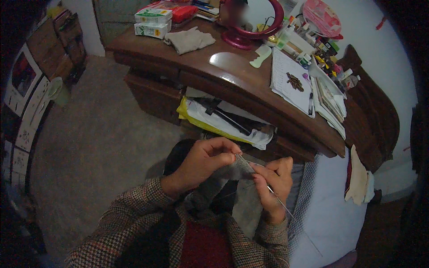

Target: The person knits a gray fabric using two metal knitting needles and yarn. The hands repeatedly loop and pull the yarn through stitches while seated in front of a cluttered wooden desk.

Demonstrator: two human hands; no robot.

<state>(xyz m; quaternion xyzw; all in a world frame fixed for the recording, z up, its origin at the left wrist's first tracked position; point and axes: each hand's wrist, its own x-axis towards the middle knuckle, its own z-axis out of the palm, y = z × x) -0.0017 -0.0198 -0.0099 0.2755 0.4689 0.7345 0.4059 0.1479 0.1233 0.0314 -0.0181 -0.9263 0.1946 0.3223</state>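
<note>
My left hand [199,161] is closed, thumb and forefinger pinching a small piece of grey knitting [240,169] near its top edge. Close by on the right, my right hand [276,182] wraps round a long thin knitting needle [292,215]. That needle's tail slants down to the right past my wrist, while its upper part meets the knitting between my hands. Another thin needle seems to run along the stitches, partly hidden by my fingers. Both hands are above my lap, and the knitting's lower part is dim.
Ahead stands a brown wooden dresser [196,67] with an open compartment holding a yellow-and-white bag [201,117]. On it are a red-framed mirror [237,39], pale comb [261,56], grey cloth [190,40], boxes [151,30] and papers [286,82]. A bed [333,203] lies at the right, a bin [58,91] far left.
</note>
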